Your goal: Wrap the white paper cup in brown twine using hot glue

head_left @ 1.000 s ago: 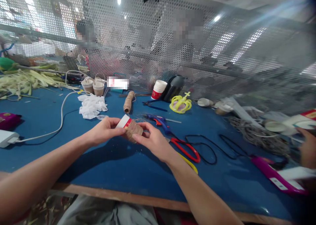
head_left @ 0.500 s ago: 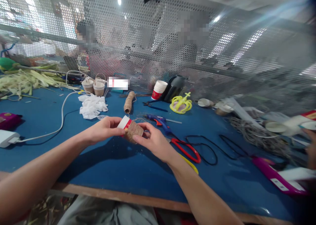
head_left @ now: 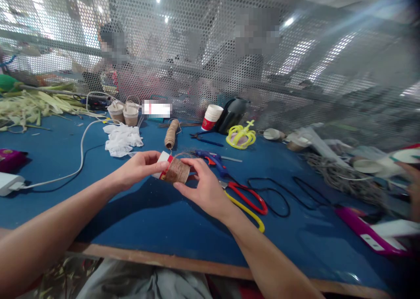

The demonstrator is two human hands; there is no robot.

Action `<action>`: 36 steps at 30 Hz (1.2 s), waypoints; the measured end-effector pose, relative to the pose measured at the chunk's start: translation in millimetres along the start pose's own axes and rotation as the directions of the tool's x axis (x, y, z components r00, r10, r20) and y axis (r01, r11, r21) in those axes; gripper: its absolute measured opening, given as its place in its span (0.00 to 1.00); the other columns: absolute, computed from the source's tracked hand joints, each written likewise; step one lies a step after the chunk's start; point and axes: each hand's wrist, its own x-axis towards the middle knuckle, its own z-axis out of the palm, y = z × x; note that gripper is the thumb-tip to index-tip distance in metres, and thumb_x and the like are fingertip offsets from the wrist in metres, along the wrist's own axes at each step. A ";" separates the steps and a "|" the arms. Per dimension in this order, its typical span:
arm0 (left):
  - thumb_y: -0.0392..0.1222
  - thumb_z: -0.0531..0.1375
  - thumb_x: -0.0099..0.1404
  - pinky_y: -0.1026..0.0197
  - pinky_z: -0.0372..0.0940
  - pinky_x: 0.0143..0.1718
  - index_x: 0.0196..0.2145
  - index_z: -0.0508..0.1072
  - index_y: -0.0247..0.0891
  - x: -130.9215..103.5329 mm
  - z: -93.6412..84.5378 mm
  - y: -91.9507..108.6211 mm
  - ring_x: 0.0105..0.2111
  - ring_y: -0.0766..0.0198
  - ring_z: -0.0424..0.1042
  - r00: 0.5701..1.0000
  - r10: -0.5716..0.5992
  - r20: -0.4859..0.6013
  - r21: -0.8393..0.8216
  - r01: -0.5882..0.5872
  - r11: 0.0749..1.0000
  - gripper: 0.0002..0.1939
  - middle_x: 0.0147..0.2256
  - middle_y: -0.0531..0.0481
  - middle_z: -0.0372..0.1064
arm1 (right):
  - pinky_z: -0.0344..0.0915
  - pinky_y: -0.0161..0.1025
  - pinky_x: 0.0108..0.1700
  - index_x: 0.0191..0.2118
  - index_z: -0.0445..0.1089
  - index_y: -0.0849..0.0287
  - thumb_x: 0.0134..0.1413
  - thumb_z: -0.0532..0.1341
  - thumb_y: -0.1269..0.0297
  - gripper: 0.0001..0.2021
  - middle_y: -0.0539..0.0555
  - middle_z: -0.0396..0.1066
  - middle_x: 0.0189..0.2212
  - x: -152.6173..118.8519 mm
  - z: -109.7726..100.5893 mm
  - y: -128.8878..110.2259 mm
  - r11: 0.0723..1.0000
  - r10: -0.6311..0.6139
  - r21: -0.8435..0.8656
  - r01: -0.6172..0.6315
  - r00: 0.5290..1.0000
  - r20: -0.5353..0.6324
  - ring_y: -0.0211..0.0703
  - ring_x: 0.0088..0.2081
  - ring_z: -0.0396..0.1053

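Note:
A paper cup (head_left: 176,171), white and red at its rim end, is tilted on its side above the table, with brown twine wound round much of it. My left hand (head_left: 142,170) pinches the white end between thumb and fingers. Around the twine-covered end, my right hand (head_left: 205,187) has its thumb below and its fingers above and behind, partly hidden. Just behind the cup lies a twine spool (head_left: 172,135), with a loose strand leading toward the cup. A blue glue gun (head_left: 215,160) is beyond my right hand, and red-and-yellow-handled scissors (head_left: 249,198) lie beside my right wrist.
White gloves (head_left: 123,139) and two twine-wrapped cups (head_left: 131,115) sit at the left. Further back are stacked paper cups (head_left: 211,117), a black kettle-like vessel (head_left: 233,115), pliers (head_left: 206,140) and a yellow crown-shaped piece (head_left: 241,137). Cables and a purple power strip (head_left: 364,231) lie right.
The cup has turned in my hands, so its twine-wound side shows more evenly. My right thumb has shifted slightly left and down along it. The view has moved a little.

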 end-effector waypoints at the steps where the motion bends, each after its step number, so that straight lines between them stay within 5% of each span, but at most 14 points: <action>1: 0.44 0.64 0.50 0.66 0.59 0.31 0.33 0.70 0.31 -0.8 1.9 -0.3 0.27 0.67 0.66 1.000 -0.008 0.018 0.021 0.008 1.000 0.16 0.29 0.51 0.70 | 0.66 0.43 0.42 0.47 0.60 0.55 0.43 0.63 0.64 0.22 0.57 0.60 0.43 -0.2 0.5 0.2 1.000 -0.019 -0.023 0.020 1.000 0.006 0.46 0.44 0.63; 6: 0.38 0.65 0.47 0.66 0.60 0.31 0.34 0.68 0.30 -4.7 14.8 -5.1 0.27 0.67 0.66 1.000 -0.007 -0.006 0.161 0.008 0.987 0.16 0.29 0.51 0.69 | 0.62 0.46 0.48 0.49 0.59 0.58 0.43 0.64 0.63 0.25 0.58 0.61 0.43 0.0 0.2 -2.3 0.995 -0.047 -0.082 0.053 0.996 0.070 0.46 0.46 0.61; 10: 0.38 0.62 0.49 0.65 0.61 0.31 0.36 0.67 0.30 -9.2 22.7 -7.5 0.27 0.67 0.66 0.997 -0.011 0.079 0.227 -0.007 0.974 0.16 0.29 0.51 0.69 | 0.56 0.47 0.53 0.48 0.61 0.59 0.46 0.62 0.59 0.22 0.60 0.61 0.47 2.0 -0.6 -4.4 0.991 -0.005 0.131 -0.011 0.993 0.121 0.47 0.50 0.59; 14: 0.38 0.61 0.50 0.66 0.60 0.29 0.33 0.68 0.30 -13.5 24.8 -5.1 0.26 0.67 0.64 0.985 -0.047 0.166 0.360 -0.016 0.933 0.12 0.26 0.53 0.67 | 0.61 0.43 0.47 0.40 0.66 0.58 0.48 0.60 0.59 0.13 0.55 0.66 0.42 2.8 5.4 -5.2 0.811 0.204 0.533 -0.241 0.970 0.129 0.42 0.43 0.65; 18: 0.38 0.61 0.50 0.67 0.60 0.29 0.32 0.67 0.31 -14.9 25.2 -2.2 0.26 0.68 0.63 0.976 -0.064 0.210 0.362 -0.017 0.932 0.11 0.26 0.54 0.66 | 0.62 0.39 0.44 0.26 0.66 0.59 0.44 0.63 0.61 0.08 0.53 0.67 0.39 2.6 10.1 -5.8 0.671 0.314 0.689 -0.273 0.947 0.070 0.38 0.39 0.65; 23: 0.39 0.61 0.50 0.68 0.58 0.27 0.30 0.65 0.32 -14.3 24.9 -0.4 0.23 0.71 0.60 0.969 -0.085 0.232 0.269 0.020 0.963 0.10 0.23 0.57 0.62 | 0.60 0.38 0.43 0.26 0.66 0.59 0.44 0.62 0.60 0.09 0.52 0.67 0.34 2.9 7.1 -6.1 0.771 0.274 0.607 -0.193 0.961 -0.042 0.38 0.38 0.64; 36: 0.37 0.61 0.50 0.69 0.58 0.28 0.32 0.66 0.31 -15.4 23.4 0.4 0.24 0.71 0.59 0.968 -0.074 0.241 0.228 0.018 0.973 0.11 0.24 0.56 0.62 | 0.61 0.35 0.34 0.29 0.62 0.60 0.51 0.56 0.58 0.09 0.52 0.66 0.29 0.4 8.1 -9.6 0.942 0.225 0.274 -0.195 0.971 -0.082 0.37 0.31 0.63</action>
